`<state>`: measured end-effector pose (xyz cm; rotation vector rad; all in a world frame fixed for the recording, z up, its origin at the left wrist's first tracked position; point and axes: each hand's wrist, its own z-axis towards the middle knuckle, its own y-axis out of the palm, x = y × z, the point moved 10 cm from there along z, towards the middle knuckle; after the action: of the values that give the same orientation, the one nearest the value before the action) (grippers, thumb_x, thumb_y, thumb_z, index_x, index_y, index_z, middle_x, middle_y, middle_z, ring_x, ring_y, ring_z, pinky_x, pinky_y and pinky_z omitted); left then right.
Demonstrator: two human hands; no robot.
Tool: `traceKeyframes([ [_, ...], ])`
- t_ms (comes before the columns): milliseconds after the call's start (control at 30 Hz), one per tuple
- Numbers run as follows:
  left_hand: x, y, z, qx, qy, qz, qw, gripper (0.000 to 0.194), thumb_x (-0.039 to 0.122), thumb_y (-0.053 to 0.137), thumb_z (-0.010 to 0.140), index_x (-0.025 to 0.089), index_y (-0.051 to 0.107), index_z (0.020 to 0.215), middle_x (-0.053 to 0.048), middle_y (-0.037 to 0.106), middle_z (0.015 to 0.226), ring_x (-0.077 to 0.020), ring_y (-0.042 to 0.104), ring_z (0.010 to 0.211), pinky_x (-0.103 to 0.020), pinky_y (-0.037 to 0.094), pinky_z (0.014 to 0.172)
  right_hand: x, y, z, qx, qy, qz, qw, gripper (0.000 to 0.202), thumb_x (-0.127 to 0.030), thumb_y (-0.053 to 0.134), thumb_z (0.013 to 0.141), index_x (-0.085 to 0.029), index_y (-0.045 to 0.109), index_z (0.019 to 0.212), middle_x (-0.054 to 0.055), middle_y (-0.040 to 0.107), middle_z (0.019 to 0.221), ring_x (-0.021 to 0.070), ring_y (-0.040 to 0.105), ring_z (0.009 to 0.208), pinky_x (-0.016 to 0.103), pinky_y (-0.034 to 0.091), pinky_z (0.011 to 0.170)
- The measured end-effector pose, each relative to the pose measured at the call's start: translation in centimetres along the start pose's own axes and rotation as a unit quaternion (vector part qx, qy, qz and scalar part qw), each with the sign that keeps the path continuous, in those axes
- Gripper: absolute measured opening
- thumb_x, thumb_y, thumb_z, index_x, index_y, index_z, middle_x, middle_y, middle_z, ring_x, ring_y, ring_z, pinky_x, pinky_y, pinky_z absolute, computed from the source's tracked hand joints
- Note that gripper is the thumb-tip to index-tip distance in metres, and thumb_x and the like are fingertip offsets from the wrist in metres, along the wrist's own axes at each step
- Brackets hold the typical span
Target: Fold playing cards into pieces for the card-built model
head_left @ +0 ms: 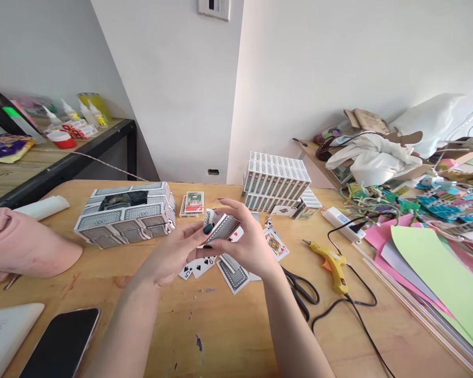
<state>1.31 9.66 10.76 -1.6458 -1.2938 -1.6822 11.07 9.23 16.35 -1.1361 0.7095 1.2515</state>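
Above the middle of the table, my left hand [173, 252] and my right hand [246, 241] hold a patterned playing card [224, 229] between them, folded or curved along its length. My left thumb presses its near left end, while my right fingers pinch it from the top and below. Loose playing cards lie under my hands, among them a face-down card [233, 275], a spade card [202, 266] and a court card [276, 244]. Left of my hands stands a box covered in playing cards [124, 214], with an opening in its top.
Behind my right hand is a stack of card packs [276, 181]. A yellow glue gun [333, 265] with its cord, black scissors [301, 289] and coloured paper [433, 283] lie right. A phone [61, 344] and a pink bag [27, 241] are left; two card packs [193, 202] lie behind.
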Motion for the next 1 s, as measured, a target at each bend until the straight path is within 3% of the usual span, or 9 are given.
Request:
traceKeyframes([
  [100,0.3,-0.1,0.0,-0.004,0.015,0.008,1.0,0.038,0.036,0.064,0.078,0.022,0.061,0.112,-0.008,0.062,0.114,-0.024,0.058,0.104,-0.04,0.049,0.089,-0.4,-0.2,0.0,0.007,-0.02,-0.031,0.999,0.06,-0.019,0.072,0.066,-0.029,0.048,0.12,0.003,0.059,0.117,0.0201,0.051,0.112,0.037,0.039,0.096],
  [200,0.9,-0.8,0.0,0.017,0.045,0.013,0.999,0.044,0.032,0.069,0.074,0.022,0.06,0.115,-0.009,0.063,0.113,-0.0252,0.058,0.106,-0.043,0.046,0.092,0.5,-1.0,0.3,0.042,0.003,-0.013,0.999,0.057,-0.025,0.075,0.063,-0.027,0.053,0.116,0.005,0.057,0.118,0.0208,0.052,0.107,0.036,0.045,0.086],
  [333,1.2,-1.6,0.1,0.054,0.062,0.039,0.996,0.048,0.027,0.073,0.069,0.024,0.059,0.115,-0.008,0.063,0.115,-0.0259,0.057,0.108,-0.045,0.042,0.097,3.0,-0.9,0.2,0.029,0.112,0.129,0.985,0.056,-0.034,0.074,0.066,-0.022,0.052,0.116,0.008,0.058,0.107,0.0158,0.057,0.081,0.031,0.05,0.066],
  [400,1.1,-1.6,0.2,0.06,0.065,0.051,0.995,0.051,0.025,0.074,0.068,0.025,0.058,0.116,-0.008,0.062,0.117,-0.0265,0.056,0.11,-0.044,0.043,0.096,3.0,-0.4,0.1,0.006,0.129,0.186,0.974,0.062,-0.032,0.075,0.064,-0.022,0.049,0.119,0.007,0.057,0.107,0.0129,0.056,0.074,0.029,0.051,0.064],
  [533,1.2,-1.1,0.2,0.049,0.066,0.066,0.994,0.052,0.022,0.073,0.068,0.026,0.056,0.117,-0.006,0.061,0.118,-0.0247,0.055,0.111,-0.038,0.047,0.092,1.5,-0.3,0.1,0.004,0.088,0.229,0.969,0.062,-0.025,0.075,0.063,-0.025,0.047,0.118,0.007,0.054,0.114,0.0097,0.054,0.069,0.027,0.051,0.06],
  [733,1.1,-0.5,0.2,0.043,0.052,0.083,0.994,0.057,0.023,0.076,0.064,0.029,0.055,0.117,-0.004,0.061,0.115,-0.0211,0.063,0.091,-0.03,0.055,0.071,0.4,0.3,0.0,-0.019,0.053,0.261,0.964,0.062,-0.017,0.067,0.069,-0.032,0.042,0.123,0.006,0.05,0.127,0.0049,0.05,0.055,0.023,0.045,0.046],
  [900,0.9,-1.1,0.1,0.106,0.053,0.128,0.985,0.065,0.026,0.077,0.063,0.033,0.049,0.121,-0.004,0.047,0.132,-0.0206,0.062,0.093,-0.028,0.057,0.066,0.4,0.6,0.0,-0.037,0.055,0.281,0.957,0.067,-0.018,0.067,0.07,-0.036,0.039,0.128,0.006,0.045,0.135,0.0052,0.049,0.056,0.024,0.047,0.048],
  [1000,1.3,-1.4,-0.1,0.142,0.056,0.173,0.973,0.064,0.03,0.075,0.065,0.031,0.047,0.123,-0.005,0.048,0.131,-0.0219,0.062,0.094,-0.031,0.058,0.068,0.2,0.7,0.1,-0.039,0.054,0.301,0.951,0.065,-0.023,0.07,0.069,-0.035,0.043,0.127,0.006,0.041,0.138,0.0074,0.051,0.063,0.027,0.051,0.055],
])
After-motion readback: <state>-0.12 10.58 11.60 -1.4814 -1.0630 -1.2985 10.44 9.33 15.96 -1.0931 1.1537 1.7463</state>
